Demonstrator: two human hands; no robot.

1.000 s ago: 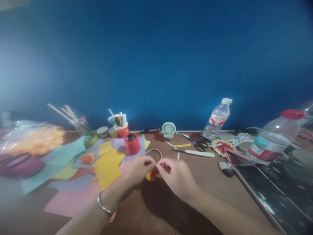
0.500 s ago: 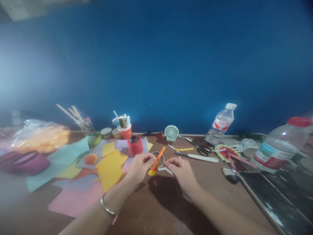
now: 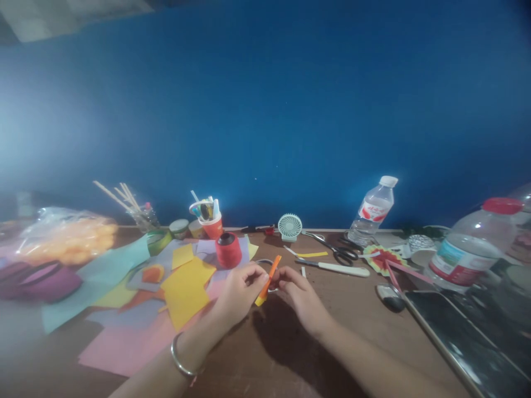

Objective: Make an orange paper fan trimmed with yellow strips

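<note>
A narrow orange and yellow paper strip stands at a slant near the middle of the table, pinched between the thumb and fingers of my left hand. My right hand is close against the strip's right side, its fingers curled together; what they hold, if anything, is too small to make out. Part of a pale ring shows behind the strip. To the left, a red thread spool stands on coloured papers.
Yellow paper and other sheets cover the left side. Behind my hands are a small fan, scissors and a white-handled knife. Bottles and a phone lie or stand at the right.
My right hand has moved left, up to the paper strip. The white piece that was by its fingertips is now mostly hidden. My left hand still pinches the strip, slightly shifted.
</note>
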